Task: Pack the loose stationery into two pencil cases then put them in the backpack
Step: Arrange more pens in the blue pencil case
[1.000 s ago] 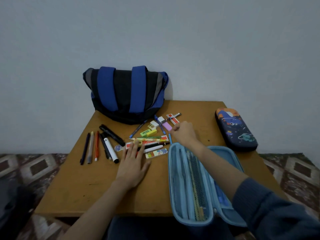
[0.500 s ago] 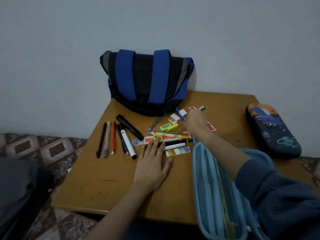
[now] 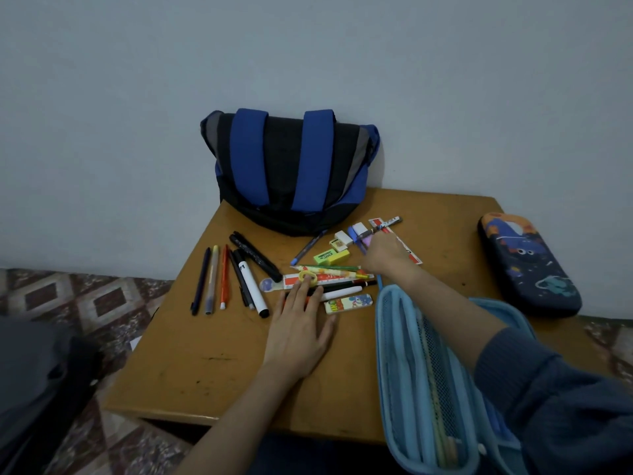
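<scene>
The left hand (image 3: 298, 332) lies flat on the surface (image 3: 205, 371), fingers straight, with the tips resting on a ruler (image 3: 342, 280) among the loose stationery. The right hand (image 3: 383, 253) is at 1 o'clock from it, fingers bent down over the erasers (image 3: 342, 237). Perhaps it pinches something there, but I cannot tell. The open blue pencil case (image 3: 421, 371) is at 5 o'clock of the surface. The closed dark pencil case (image 3: 527, 265) is at 3 o'clock, the backpack (image 3: 291, 169) at 12 o'clock, and a row of pens (image 3: 224, 279) at 10 o'clock.

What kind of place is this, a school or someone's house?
Probably a room in someone's home, though I can't be sure. A wooden table stands against a plain wall, the floor has a tile-like pattern, and a backpack and loose pens lie on it.
</scene>
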{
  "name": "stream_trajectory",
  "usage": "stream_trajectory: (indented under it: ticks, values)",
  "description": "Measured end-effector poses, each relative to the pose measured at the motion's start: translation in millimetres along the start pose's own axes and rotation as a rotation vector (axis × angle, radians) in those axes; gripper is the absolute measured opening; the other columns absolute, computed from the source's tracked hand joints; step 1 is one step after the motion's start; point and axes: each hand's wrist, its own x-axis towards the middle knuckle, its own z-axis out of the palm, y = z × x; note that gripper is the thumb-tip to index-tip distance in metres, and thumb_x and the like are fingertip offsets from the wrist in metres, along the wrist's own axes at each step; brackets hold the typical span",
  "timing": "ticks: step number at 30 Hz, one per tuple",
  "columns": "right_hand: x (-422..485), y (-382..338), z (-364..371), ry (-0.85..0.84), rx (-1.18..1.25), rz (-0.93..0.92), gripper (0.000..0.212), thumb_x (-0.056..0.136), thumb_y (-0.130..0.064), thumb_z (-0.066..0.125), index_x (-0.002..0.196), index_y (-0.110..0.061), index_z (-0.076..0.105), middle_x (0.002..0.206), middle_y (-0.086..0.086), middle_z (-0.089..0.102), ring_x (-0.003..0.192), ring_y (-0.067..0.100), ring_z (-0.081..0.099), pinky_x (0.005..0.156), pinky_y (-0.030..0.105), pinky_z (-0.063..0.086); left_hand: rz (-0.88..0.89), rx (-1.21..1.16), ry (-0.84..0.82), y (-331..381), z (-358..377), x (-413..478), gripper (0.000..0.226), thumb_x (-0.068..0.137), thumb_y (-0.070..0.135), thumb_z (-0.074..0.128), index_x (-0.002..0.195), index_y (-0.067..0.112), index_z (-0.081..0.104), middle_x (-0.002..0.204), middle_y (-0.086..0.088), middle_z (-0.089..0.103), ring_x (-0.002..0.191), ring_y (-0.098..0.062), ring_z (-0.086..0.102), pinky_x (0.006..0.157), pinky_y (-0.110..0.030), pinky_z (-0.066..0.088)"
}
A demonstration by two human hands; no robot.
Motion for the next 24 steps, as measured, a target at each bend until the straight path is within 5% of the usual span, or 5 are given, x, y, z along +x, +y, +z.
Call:
stream_trajectory:
  ticks: [4, 7, 13, 21, 24]
  values:
    - [-16.8, 6.5, -20.7, -0.125, -0.099, 0.048, 0.037, 0.080, -0.004, 0.063, 0.116, 0.000, 0.055, 0.115, 0.015, 0.061, 0.086, 0.022, 0.056, 0.054, 0.024, 0.044, 0.052, -0.070, 0.036, 3.6, -7.2, -3.5, 0.064, 0.090, 0.055, 0.020, 0.140, 0.021, 0.040, 0.154, -0.001, 0.026, 0.141, -0.018, 0.023, 0.112, -0.030, 0.002]
    - [-22.0, 14.1, -32.7, -0.132, -0.091, 0.068, 0.010, 0.078, -0.005, 0.065, 0.077, -0.004, 0.055, 0.073, 0.006, 0.060, 0.060, 0.013, 0.052, 0.043, 0.019, 0.038, 0.042, -0.088, 0.039, 4.2, -12.2, -4.5, 0.049, 0.096, 0.044, 0.037, 0.140, 0.022, 0.040, 0.155, -0.001, 0.023, 0.142, -0.018, 0.021, 0.113, -0.030, 0.002]
    - [-37.8, 29.2, -47.7, -0.094, 0.138, 0.122, 0.027, 0.081, -0.001, 0.064, 0.057, -0.006, 0.053, 0.025, -0.004, 0.045, 0.031, 0.008, 0.046, 0.028, 0.010, 0.029, -0.005, -0.160, 0.009, 22.2, -17.4, -4.1, 0.047, 0.097, 0.039, 0.040, 0.142, 0.025, 0.036, 0.157, 0.003, 0.014, 0.144, -0.019, 0.013, 0.117, -0.034, 0.010]
    - [-44.7, 43.6, -48.6, -0.007, 0.320, 0.065, 0.026, 0.079, -0.004, 0.068, 0.058, -0.007, 0.053, 0.030, -0.005, 0.048, 0.037, 0.009, 0.045, 0.038, 0.018, 0.035, -0.045, -0.365, -0.002, 57.1, -20.7, 0.5, 0.046, 0.097, 0.043, 0.039, 0.141, 0.031, 0.036, 0.156, 0.012, 0.012, 0.145, -0.017, 0.010, 0.116, -0.038, 0.022]
    - [-51.1, 49.1, -50.5, -0.006, 0.520, 0.040, 0.019, 0.082, 0.008, 0.057, 0.074, -0.006, 0.048, 0.056, 0.007, 0.053, 0.040, 0.012, 0.051, 0.036, 0.017, 0.038, -0.018, -0.392, 0.008, 62.0, -26.2, -0.9, 0.044, 0.097, 0.042, 0.039, 0.139, 0.029, 0.039, 0.156, 0.011, 0.015, 0.144, -0.017, 0.013, 0.113, -0.036, 0.025]
